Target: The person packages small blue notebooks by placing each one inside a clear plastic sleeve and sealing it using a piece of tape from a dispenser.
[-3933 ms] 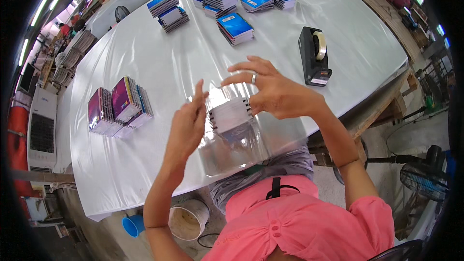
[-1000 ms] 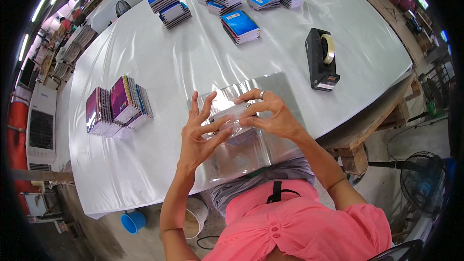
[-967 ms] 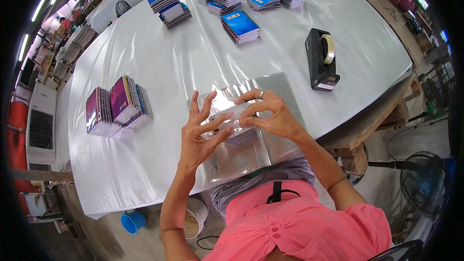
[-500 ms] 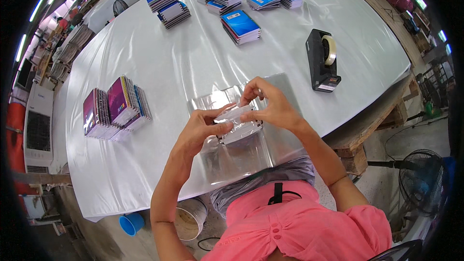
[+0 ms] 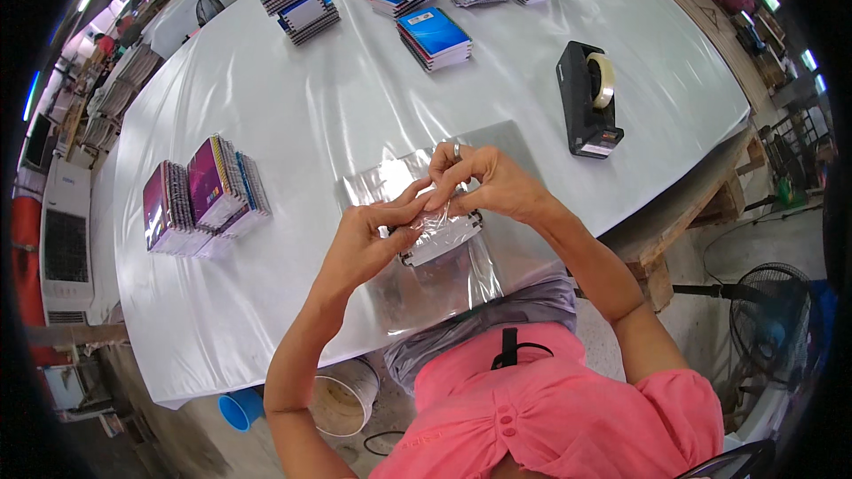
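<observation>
A small wire-bound notebook stack [image 5: 435, 248] lies in front of me on clear plastic sheets [image 5: 506, 146], its white page edges and black wire corners showing. Clear plastic film [image 5: 437, 220] is gathered over it. My left hand [image 5: 377, 229] pinches the film at the left, fingers bent and thumb low against it. From the right, my right hand [image 5: 486, 184], with a ring on one finger, has its fingertips closed on the film beside the left fingertips. Both hands meet above the stack, and the notebook covers are hidden.
A black tape dispenser [image 5: 586, 106] with a clear roll stands to the right. Purple notebooks [image 5: 206, 195] are stacked at the left. Blue notebooks [image 5: 435, 35] sit in stacks at the far side of the white-covered table [image 5: 293, 115]. Buckets [image 5: 346, 397] stand below its front edge.
My right hand has come down and left, closer to my left fingertips. The film, spread loosely between the hands before, is now drawn together under the fingers.
</observation>
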The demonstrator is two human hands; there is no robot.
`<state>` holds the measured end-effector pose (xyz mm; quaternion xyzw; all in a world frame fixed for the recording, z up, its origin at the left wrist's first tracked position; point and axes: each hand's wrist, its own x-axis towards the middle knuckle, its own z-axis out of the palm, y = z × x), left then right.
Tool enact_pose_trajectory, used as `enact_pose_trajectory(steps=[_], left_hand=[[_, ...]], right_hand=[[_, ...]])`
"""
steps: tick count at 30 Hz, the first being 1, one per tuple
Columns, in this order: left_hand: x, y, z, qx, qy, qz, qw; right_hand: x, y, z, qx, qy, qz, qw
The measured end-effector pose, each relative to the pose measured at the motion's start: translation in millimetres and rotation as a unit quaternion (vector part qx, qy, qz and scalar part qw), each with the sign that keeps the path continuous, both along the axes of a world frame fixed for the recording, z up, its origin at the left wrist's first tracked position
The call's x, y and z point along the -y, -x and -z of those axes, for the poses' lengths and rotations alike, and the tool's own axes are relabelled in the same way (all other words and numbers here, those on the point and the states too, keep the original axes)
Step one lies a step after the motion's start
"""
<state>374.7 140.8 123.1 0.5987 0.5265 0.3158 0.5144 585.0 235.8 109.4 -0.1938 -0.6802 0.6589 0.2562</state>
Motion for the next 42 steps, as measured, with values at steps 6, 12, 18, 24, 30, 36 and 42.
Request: enact_pose_trajectory(steps=[6,12,18,24,30,36,42], left_hand=[[2,-6,-8,-0.211,-0.126,0.035,0.969],[1,-2,-9,-0.273,-0.133,0.070,0.950],[3,-2,-29,-0.393,-0.195,0.150,0.886],[30,-27,-34,-0.503,-0.278,0.135,0.807],[39,-30,-23,-0.524,-0.318,0.076,0.787],[35,-39,-25,-0.514,-0.340,0.075,0.784],[37,-37,-28,-0.500,-0.342,0.070,0.793]], right_hand=[[4,-4,1,0.022,-0.101,0.014,0.995],[9,-29,-23,0.132,-0.387,-0.028,0.912],[35,-35,-15,0.160,-0.515,0.057,0.840],[56,-30,4,0.158,-0.578,0.120,0.792],[49,-49,5,0.088,-0.416,0.194,0.884],[-65,-190,33,0.234,-0.200,0.582,0.753],[-95,-213,23,0.211,0.222,0.530,0.790]])
